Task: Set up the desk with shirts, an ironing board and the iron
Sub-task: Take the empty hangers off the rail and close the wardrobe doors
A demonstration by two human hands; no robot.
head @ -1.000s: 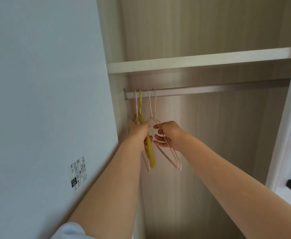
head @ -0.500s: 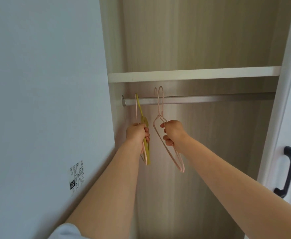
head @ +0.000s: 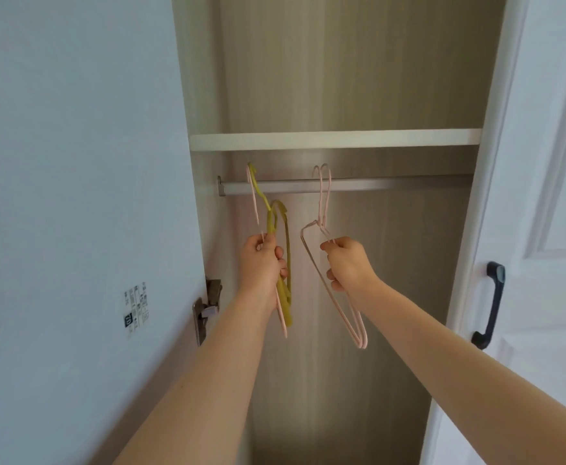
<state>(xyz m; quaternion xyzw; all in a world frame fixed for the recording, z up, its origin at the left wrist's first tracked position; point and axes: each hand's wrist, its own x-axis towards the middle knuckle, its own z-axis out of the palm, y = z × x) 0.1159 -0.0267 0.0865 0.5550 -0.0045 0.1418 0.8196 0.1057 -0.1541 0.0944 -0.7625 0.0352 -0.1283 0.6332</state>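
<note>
Two pink wire hangers [head: 328,290] hang in the right hand's [head: 347,266] grasp, hooks at the wardrobe rail [head: 359,186]. Beside them the left hand [head: 263,263] grasps yellow hangers [head: 283,263] and another pink one. A shelf [head: 335,139] runs above; the white door [head: 543,196] stands open at right.

A small white sticker [head: 136,305] with rows of tiny dark print sits on the inner face of the open wardrobe door [head: 73,196], just left of the metal hinge [head: 207,303] on the wardrobe's side wall. Its print is too small and blurred to read; only a dark square mark with pale characters shows at the sticker's lower left corner, and those cannot be made out either. No other text, brand or number can be read.
</note>
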